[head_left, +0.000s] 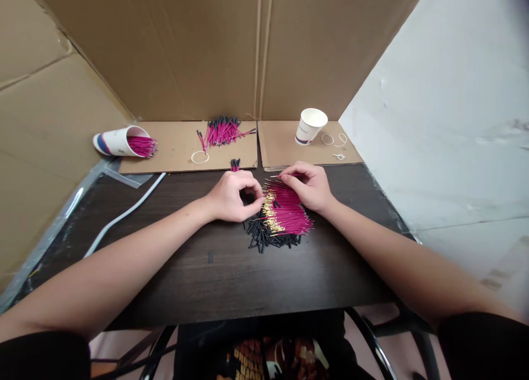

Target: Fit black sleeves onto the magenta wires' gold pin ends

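Beside wires (289, 210), hands (232, 197) curl; the right (309, 186) pinches one.

No legible txt — upright cup's print (303, 131) too sm., garment lettering (248, 360) unclear.

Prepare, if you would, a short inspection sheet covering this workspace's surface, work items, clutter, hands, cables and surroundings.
Surface: dark table, cardboard strips along the back.
Work items: gold-tipped pink wires heaped with black sleeves; black-ended wires piled behind.
Clutter: tipped cup holding pink wires, upright cup, white bands.
Hands: right hand pinches one wire; left hand beside gold tips, grip unclear.
Cables: white cable, left side.
Surroundings: cardboard walls behind and left, white wall right.
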`<state>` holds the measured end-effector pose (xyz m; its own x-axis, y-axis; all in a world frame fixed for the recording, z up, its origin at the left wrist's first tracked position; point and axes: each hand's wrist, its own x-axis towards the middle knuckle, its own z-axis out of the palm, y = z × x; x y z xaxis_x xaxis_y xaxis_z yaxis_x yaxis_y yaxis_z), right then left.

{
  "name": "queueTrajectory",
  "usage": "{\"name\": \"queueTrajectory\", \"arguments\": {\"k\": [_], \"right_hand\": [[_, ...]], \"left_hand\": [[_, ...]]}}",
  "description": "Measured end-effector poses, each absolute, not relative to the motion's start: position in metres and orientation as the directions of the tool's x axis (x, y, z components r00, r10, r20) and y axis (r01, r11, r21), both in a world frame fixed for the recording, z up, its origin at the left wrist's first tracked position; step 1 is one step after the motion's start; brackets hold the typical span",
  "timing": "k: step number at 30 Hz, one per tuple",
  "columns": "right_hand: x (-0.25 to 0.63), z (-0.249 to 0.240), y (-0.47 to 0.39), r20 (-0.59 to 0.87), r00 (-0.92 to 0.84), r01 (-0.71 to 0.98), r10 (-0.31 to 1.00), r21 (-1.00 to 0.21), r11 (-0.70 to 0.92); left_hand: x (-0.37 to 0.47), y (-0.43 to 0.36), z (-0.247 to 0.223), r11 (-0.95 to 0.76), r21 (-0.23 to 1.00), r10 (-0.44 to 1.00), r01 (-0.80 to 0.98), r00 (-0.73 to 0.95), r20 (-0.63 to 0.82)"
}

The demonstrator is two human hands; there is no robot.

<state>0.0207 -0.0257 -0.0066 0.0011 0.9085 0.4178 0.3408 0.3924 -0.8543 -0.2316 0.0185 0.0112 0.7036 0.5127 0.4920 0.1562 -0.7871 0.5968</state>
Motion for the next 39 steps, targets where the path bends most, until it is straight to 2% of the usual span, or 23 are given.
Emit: {"name": "queueTrajectory", "arguments": {"k": [3,8,39], "right_hand": [[0.021,-0.0046,-0.0285,0.452,-0.063,0.355,0.89,-0.823,0.443],[0.021,-0.0029,-0.03,0.448,-0.075,0.385,0.891,-0.811,0.44],[0.0161,0.0006,-0.0332,0.481,-0.149,0.508,0.864,-0.713,0.484]], "left_hand": [[-0.2283,0.0186,0.0056,-0.776,0.587,0.585,0.23,0.611,0.534],[-0.2264,0.0204,0.0036,-0.8,0.543,0.584,0.257,0.544,0.602],[-0.2263,0.0176,0.0013,-0.801,0.496,0.595,0.335,0.532,0.602]]}}
